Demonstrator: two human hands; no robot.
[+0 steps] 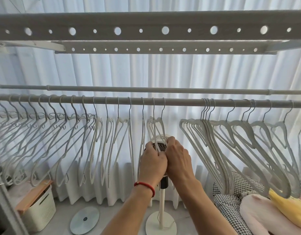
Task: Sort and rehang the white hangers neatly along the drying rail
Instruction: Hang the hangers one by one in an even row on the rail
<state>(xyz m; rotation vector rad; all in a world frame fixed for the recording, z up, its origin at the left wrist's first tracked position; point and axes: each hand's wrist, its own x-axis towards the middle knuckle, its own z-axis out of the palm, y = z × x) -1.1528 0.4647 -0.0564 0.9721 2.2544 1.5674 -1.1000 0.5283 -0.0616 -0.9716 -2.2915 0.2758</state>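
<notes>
A grey drying rail [180, 101] runs across the view with many white hangers hooked on it. On the left the hangers [49, 133] hang evenly spaced. To the right, a bunched group of hangers [219, 141] slants downward. In the middle two hangers [156, 126] hang close together from neighbouring hooks. My left hand [153, 161], with a red bracelet at the wrist, and my right hand [177, 158] meet just below them, both closed on the lower parts of these two hangers. My fingers hide the hangers' lower ends.
A second thinner rail [146, 89] runs behind, and perforated rack bars [146, 28] sit overhead. A standing fan [163, 192] is right behind my hands. A white basket [41, 209] stands at lower left, cushions and soft toys [265, 209] at lower right. White curtains fill the background.
</notes>
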